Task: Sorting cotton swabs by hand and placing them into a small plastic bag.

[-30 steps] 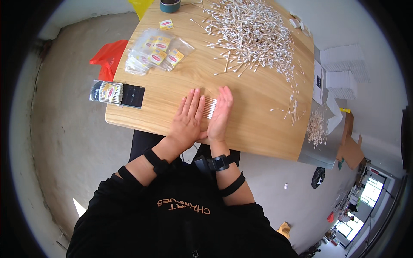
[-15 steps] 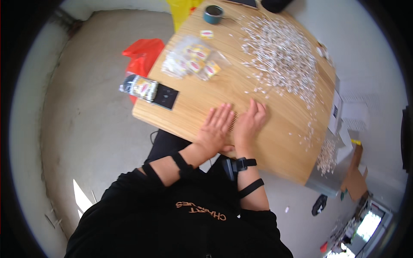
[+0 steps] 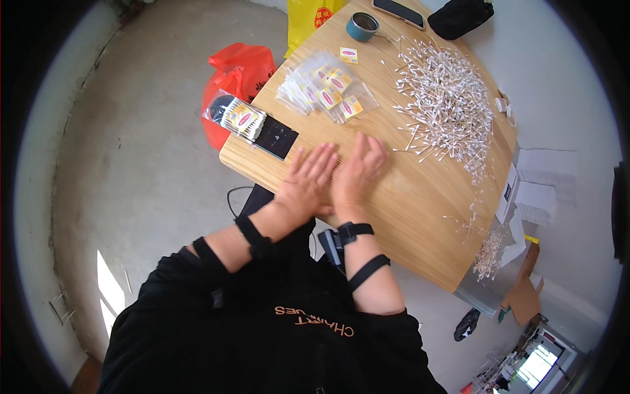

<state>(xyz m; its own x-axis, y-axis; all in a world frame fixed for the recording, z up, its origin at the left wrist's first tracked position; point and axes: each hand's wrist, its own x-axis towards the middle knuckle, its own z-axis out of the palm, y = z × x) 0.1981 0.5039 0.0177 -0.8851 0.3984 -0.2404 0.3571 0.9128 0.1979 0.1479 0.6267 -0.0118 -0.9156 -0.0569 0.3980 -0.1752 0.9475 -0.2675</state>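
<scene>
Close to the table's front edge, a short row of thin brown cotton swab sticks [image 3: 336,163] shows between my two hands. My left hand [image 3: 308,176] lies flat on the left of the row, fingers stretched out, and partly covers it. On the row's other side, my right hand [image 3: 357,169] rests on its edge with fingers curled; its palm side is hidden. Just left of my hands lies a flat black square device [image 3: 277,138]. A clear bag of cotton swabs with a yellow-white label [image 3: 243,119] overlaps it and the table's left edge.
A large heap of loose cotton swabs [image 3: 446,98] covers the right of the wooden table [image 3: 400,217]. Clear bags with labels [image 3: 328,92], a teal cup [image 3: 361,27], a phone [image 3: 399,12] and a black pouch [image 3: 461,18] lie farther back. A red plastic bag [image 3: 239,65] hangs at the left edge.
The view has shifted. Both hands have slid left along the table together with the row of sticks, closer to the black device. The bags and the heap lie as before.
</scene>
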